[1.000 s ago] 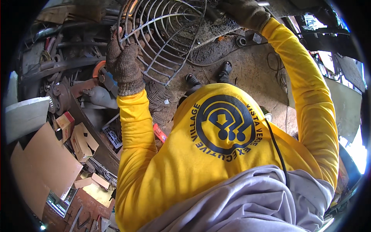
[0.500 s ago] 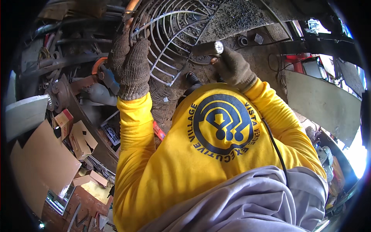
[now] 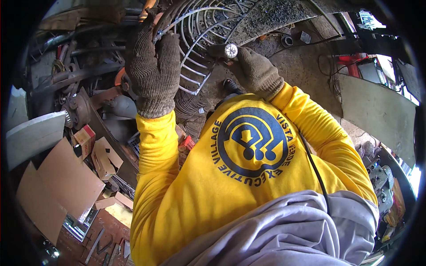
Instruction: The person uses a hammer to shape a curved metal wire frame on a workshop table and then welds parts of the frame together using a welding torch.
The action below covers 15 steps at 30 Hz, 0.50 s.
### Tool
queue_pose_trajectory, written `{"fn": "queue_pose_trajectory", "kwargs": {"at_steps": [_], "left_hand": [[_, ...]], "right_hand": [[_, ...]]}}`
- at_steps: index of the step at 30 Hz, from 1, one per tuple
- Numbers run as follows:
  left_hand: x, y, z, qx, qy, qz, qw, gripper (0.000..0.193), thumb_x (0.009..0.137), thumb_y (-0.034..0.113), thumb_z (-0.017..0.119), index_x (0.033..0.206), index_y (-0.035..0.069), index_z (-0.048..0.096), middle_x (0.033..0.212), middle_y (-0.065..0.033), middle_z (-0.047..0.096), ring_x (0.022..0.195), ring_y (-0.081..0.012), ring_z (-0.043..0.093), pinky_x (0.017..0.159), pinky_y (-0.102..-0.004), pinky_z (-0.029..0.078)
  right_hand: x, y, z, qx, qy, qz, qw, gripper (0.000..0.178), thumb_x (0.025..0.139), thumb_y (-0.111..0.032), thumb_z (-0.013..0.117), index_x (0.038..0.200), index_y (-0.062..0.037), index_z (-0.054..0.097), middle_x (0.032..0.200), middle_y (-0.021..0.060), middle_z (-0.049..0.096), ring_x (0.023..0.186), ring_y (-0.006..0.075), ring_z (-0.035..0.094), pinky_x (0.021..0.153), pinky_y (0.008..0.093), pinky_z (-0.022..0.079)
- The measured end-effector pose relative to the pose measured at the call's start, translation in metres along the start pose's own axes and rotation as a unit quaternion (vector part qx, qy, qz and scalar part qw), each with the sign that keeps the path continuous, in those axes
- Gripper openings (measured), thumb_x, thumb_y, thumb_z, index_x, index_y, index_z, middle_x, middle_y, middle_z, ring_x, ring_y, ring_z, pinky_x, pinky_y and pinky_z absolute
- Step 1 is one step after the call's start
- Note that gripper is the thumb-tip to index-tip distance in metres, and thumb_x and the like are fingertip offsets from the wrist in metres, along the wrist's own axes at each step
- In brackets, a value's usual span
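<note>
My left hand (image 3: 155,73), in a brown knitted glove, is closed on the left edge of a round metal wire grille (image 3: 193,44). The grille has several curved rings joined by crossing rods, and its top runs out of view. An orange object (image 3: 148,8) shows just beyond my left fingers; its kind is unclear. My right hand (image 3: 257,72), gloved the same way, is closed on a hammer. The hammer's (image 3: 230,50) shiny round face points up, close to the grille's right edge. My right fingers hide its handle.
A dark, grit-covered surface (image 3: 275,22) lies beyond the grille. Cardboard boxes (image 3: 105,158) and a cardboard sheet (image 3: 66,177) are at left, near metal scrap. A grey panel (image 3: 377,115) leans at right. Machine parts (image 3: 381,186) stand at lower right.
My right hand has moved left with the hammer, whose face has turned more toward the view. My left hand keeps its hold on the grille. The whole view has shifted slightly.
</note>
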<state>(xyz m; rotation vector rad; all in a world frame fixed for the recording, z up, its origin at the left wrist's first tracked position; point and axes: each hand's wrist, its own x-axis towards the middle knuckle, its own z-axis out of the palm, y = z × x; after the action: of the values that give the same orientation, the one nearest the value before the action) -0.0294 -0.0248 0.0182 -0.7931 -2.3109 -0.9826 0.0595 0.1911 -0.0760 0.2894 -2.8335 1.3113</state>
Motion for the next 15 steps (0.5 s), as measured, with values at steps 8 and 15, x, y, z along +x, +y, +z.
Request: {"fn": "queue_pose_trajectory", "kwargs": {"at_steps": [8, 15], "left_hand": [[-0.007, 0.003, 0.003, 0.032, 0.033, -0.052, 0.998, 0.034, 0.088, 0.01, 0.067, 0.12, -0.001, 0.059, 0.113, -0.0155, 0.065, 0.099, -0.0226, 0.065, 0.089, -0.0339, 0.049], [-0.01, 0.012, 0.004, 0.053, 0.047, -0.054, 0.996, 0.035, 0.088, 0.011, 0.067, 0.12, -0.001, 0.06, 0.111, -0.0149, 0.066, 0.101, -0.0236, 0.064, 0.091, -0.0345, 0.048]], "right_hand": [[-0.008, -0.016, -0.014, 0.023, 0.076, -0.041, 0.996, 0.03, 0.089, -0.027, 0.06, 0.109, -0.004, 0.055, 0.091, 0.0193, 0.062, 0.082, 0.0386, 0.064, 0.069, 0.0456, 0.052], [-0.001, -0.031, -0.025, -0.009, -0.023, 0.073, 0.997, 0.032, 0.089, -0.026, 0.059, 0.114, -0.0065, 0.058, 0.1, 0.0193, 0.064, 0.091, 0.039, 0.064, 0.077, 0.0451, 0.052]]}}
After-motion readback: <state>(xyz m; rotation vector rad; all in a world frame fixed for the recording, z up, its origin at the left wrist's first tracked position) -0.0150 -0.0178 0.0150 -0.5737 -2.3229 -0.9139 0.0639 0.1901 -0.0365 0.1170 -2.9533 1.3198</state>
